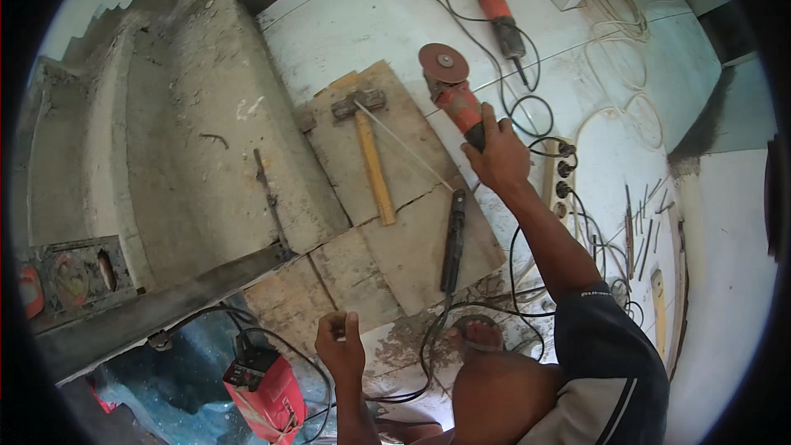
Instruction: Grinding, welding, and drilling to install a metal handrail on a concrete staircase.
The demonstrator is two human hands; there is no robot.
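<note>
My right hand [501, 153] is wrapped around the rear grip of a red and black angle grinder [458, 105]. Its brown disc [444, 63] points away from me, above white tiles. Nearer to me, my left hand [340, 344] is raised with loosely curled fingers, the thumb apart, and nothing visible in it. Between the hands and beyond lie worn boards [420, 259]. On them rest a wooden-handled sledgehammer [376, 166] and a black welding electrode holder [453, 241]. A thin electrode [404, 147] runs from the holder to the hammer head.
Concrete steps [222, 115] rise at left, beside a metal beam [173, 301]. A red welding machine [268, 400] stands at lower left. At right are a power strip [560, 177], loose cables and scattered rods [641, 231]. Another grinder [500, 21] lies at the back.
</note>
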